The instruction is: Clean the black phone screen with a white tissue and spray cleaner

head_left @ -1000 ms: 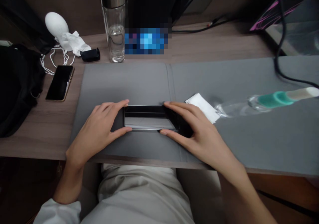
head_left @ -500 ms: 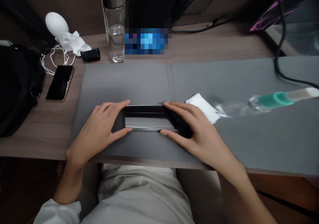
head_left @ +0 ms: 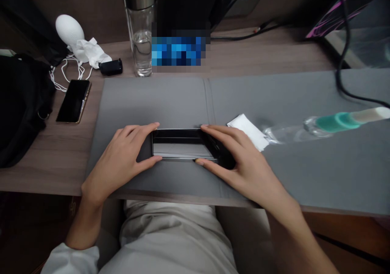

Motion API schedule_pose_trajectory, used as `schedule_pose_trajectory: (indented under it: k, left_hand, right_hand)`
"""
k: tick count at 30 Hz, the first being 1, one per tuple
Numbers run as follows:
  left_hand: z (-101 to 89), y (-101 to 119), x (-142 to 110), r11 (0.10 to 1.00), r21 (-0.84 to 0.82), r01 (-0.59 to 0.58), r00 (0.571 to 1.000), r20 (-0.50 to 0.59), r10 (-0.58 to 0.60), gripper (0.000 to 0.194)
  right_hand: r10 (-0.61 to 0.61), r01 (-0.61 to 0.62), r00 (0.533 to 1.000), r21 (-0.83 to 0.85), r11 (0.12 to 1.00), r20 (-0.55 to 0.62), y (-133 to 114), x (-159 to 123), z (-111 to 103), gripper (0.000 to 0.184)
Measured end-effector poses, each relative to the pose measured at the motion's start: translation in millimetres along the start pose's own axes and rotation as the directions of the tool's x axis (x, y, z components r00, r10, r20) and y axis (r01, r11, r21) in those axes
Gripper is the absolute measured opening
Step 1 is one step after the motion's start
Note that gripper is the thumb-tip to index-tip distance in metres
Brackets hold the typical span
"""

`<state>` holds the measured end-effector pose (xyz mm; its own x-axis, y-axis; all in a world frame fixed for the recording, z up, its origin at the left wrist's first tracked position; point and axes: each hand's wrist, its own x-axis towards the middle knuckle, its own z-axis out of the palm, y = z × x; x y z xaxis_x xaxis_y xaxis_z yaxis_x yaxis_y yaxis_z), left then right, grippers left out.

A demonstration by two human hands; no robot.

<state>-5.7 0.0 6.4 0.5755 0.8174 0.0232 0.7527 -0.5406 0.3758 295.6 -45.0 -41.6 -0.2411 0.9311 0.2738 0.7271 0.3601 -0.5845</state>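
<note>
Black glossy slab (head_left: pixel 183 144) sits flat on the grey desk mat (head_left: pixel 152 103), centred near the mat's front edge, long axis left-right. Phone-shaped, but can't confirm what it is. Left hand (head_left: pixel 117 160) and right hand (head_left: pixel 240 156) clamp its two ends: fingers (head_left: pixel 179 126)... along the far long edge, thumbs along the near one, so both hands are closed on it. At 3 o'clock from the slab, just past the right hand, a white paper slip (head_left: pixel 247 132) lies on the mat, touching the neck end of a clear plastic bottle (head_left: pixel 292 130) on its side with a teal band (head_left: pixel 336 121). Black cable (head_left: pixel 339 79) crosses the mat at 2 o'clock. At 9 to 10 o'clock, off the mat on the wood bench (head_left: pixel 55 168), a second phone (head_left: pixel 73 101) lies face up with a gold-toned edge, with a black backpack (head_left: pixel 21 103) further out. At 11 o'clock: white egg-shaped object (head_left: pixel 69 29), crumpled white tissue (head_left: pixel 91 54), white earphone cord (head_left: pixel 65 73), small black clip (head_left: pixel 110 67). Glass tumbler (head_left: pixel 141 34) with steel collar holds some water at 12 o'clock, beside a pixelated blue patch (head_left: pixel 179 50), unreadable. No legible labels. Dark wall behind the bench; pale trousers (head_left: pixel 170 233) under its front edge.
</note>
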Motion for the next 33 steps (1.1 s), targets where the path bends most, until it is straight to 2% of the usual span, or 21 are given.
schedule_pose_trajectory:
  k: [14,33]
  left_hand:
    - [1.2,-0.8,-0.3,1.0,-0.015,-0.005,1.0,-0.007,0.005,0.067]
    - [1.2,-0.6,-0.3,1.0,-0.002,-0.012,1.0,-0.007,0.012,0.068]
  right_hand:
    - [-0.06,0.059,0.998,-0.041,0.997,-0.014,1.5,1.1,0.7,0.063]
    - [-0.047,0.047,0.999,-0.031,0.998,-0.003,1.9,0.5,0.5,0.063]
